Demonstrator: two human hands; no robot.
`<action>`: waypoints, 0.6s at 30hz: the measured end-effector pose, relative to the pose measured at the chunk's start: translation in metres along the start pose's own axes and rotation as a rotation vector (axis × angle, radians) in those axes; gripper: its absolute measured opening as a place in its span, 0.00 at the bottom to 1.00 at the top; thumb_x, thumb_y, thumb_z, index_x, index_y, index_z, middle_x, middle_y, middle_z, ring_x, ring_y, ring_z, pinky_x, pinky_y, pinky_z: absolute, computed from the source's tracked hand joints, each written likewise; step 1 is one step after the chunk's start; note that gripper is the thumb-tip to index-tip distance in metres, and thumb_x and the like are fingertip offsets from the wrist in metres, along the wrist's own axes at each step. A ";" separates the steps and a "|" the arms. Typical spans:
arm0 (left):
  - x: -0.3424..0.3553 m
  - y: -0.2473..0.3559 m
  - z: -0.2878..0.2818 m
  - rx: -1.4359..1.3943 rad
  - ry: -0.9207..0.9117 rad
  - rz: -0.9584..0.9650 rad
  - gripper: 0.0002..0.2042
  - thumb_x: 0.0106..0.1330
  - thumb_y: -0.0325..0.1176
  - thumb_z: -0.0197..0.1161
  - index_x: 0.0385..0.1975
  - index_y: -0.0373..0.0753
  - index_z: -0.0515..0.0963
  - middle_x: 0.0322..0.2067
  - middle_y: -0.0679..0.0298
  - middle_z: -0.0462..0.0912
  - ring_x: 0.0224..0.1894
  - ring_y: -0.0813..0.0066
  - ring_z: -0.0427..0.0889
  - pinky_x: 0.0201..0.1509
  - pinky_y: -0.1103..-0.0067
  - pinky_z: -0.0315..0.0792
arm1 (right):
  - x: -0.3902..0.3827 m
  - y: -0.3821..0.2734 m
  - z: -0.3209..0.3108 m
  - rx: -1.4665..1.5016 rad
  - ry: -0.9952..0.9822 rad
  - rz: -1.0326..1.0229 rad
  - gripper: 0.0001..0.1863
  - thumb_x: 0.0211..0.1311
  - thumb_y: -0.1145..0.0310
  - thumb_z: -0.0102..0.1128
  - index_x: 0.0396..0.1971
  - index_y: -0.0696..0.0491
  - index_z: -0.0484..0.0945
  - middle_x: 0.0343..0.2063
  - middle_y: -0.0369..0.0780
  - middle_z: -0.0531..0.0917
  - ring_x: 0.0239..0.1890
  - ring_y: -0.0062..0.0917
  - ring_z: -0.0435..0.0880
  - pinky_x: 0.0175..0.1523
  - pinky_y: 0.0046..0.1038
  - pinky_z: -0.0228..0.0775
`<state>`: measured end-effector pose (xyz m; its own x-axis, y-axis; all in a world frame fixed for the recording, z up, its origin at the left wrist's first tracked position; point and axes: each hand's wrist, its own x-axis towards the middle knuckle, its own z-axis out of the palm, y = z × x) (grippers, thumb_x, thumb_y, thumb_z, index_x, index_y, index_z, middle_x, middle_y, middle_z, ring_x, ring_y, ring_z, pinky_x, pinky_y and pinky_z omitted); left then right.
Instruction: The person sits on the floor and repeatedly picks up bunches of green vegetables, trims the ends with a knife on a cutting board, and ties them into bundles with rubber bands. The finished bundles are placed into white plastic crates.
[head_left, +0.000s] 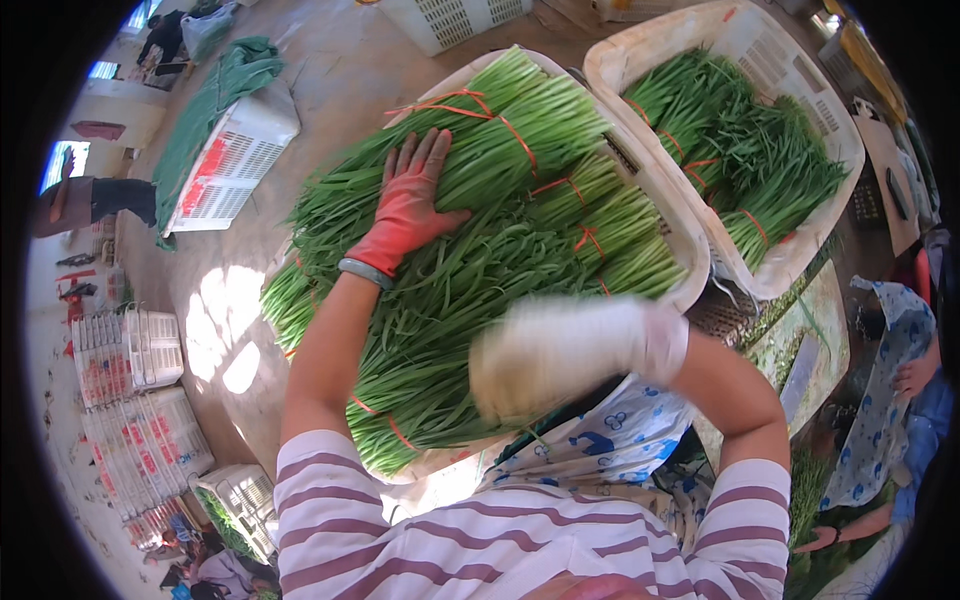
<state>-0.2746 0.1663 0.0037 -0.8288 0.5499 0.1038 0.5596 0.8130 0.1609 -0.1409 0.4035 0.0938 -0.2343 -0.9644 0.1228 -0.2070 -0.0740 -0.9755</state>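
Observation:
My left hand [413,200], in a red rubber glove, lies flat with its fingers stretched out. It presses on a large bundle of long leafy greens [350,210] with pale green stalks, tied with red bands. More tied bundles [625,225] are heaped beside and below it in a white plastic crate [685,250], which they mostly hide. Over the near right part of the heap is my right hand [535,350], in a white glove with a yellowish front. Motion smears its fingers, so whether it holds anything does not show.
Another white crate [625,55] with tied greens stands at the right. A blade-like strip [798,380] lies on a board beside my right elbow. Another person's hand [915,377] is at the far right. Stacked crates [140,440] and a cloth-draped crate [235,160] stand left.

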 end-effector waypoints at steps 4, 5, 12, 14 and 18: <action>0.003 -0.008 0.002 -0.036 -0.019 0.025 0.59 0.44 0.54 0.76 0.77 0.49 0.48 0.75 0.56 0.53 0.78 0.49 0.46 0.79 0.55 0.38 | -0.021 0.006 0.031 -0.160 0.133 0.113 0.17 0.58 0.64 0.62 0.46 0.55 0.84 0.39 0.44 0.87 0.43 0.37 0.86 0.49 0.35 0.78; 0.003 -0.008 0.003 -0.037 -0.028 0.025 0.59 0.44 0.54 0.76 0.77 0.49 0.48 0.75 0.56 0.53 0.78 0.48 0.46 0.79 0.55 0.38 | -0.032 0.009 0.006 -0.186 0.316 0.207 0.18 0.58 0.64 0.62 0.47 0.55 0.84 0.39 0.43 0.87 0.43 0.37 0.86 0.49 0.35 0.78; 0.008 -0.011 0.001 -0.033 -0.075 0.008 0.59 0.45 0.54 0.76 0.77 0.48 0.46 0.76 0.56 0.53 0.78 0.47 0.45 0.79 0.56 0.37 | -0.072 0.123 -0.078 0.347 1.279 0.661 0.16 0.67 0.58 0.63 0.47 0.54 0.82 0.31 0.36 0.85 0.29 0.20 0.84 0.36 0.23 0.76; 0.007 -0.011 0.001 -0.025 -0.076 0.006 0.59 0.45 0.54 0.76 0.77 0.48 0.46 0.76 0.56 0.53 0.78 0.47 0.45 0.79 0.56 0.37 | -0.057 0.131 -0.083 0.374 1.323 0.616 0.20 0.64 0.52 0.66 0.41 0.54 0.82 0.29 0.38 0.85 0.27 0.22 0.84 0.34 0.24 0.77; 0.006 -0.009 0.001 -0.013 -0.050 0.029 0.59 0.44 0.52 0.77 0.77 0.48 0.47 0.76 0.55 0.52 0.77 0.47 0.46 0.79 0.55 0.38 | -0.033 0.135 -0.096 0.404 1.439 0.627 0.22 0.61 0.50 0.70 0.31 0.57 0.81 0.23 0.38 0.84 0.19 0.22 0.81 0.25 0.25 0.74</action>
<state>-0.2840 0.1624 0.0022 -0.8108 0.5822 0.0599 0.5830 0.7943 0.1709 -0.2519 0.4499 -0.0243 -0.8778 0.1389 -0.4584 0.4540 -0.0638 -0.8887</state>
